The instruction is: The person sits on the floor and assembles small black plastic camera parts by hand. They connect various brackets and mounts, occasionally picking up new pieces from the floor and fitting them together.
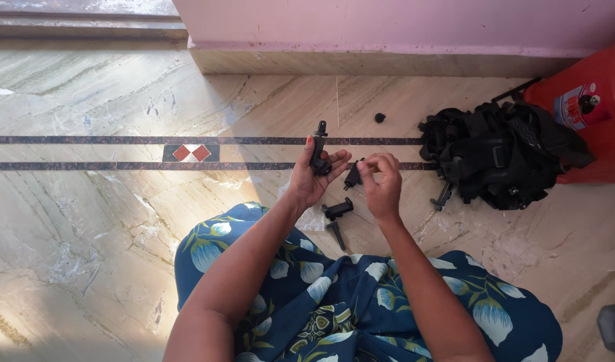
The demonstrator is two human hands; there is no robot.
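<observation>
My left hand (312, 177) holds a slim black plastic part (319, 151) upright, its tip sticking up above my fingers. My right hand (381, 181) pinches a smaller black piece (352, 176) close beside it, the two parts nearly touching. Below my hands, two more black parts (337, 210) lie on the marble floor next to a clear plastic bag (312, 218). My knees, in blue floral cloth (348, 295), fill the lower frame.
A heap of black straps and buckles (498, 154) lies to the right, against a red cylinder (589, 110). A small black knob (380, 117) sits on the floor near the pink wall step (388, 50). Dark inlay stripes (120, 153) cross the floor.
</observation>
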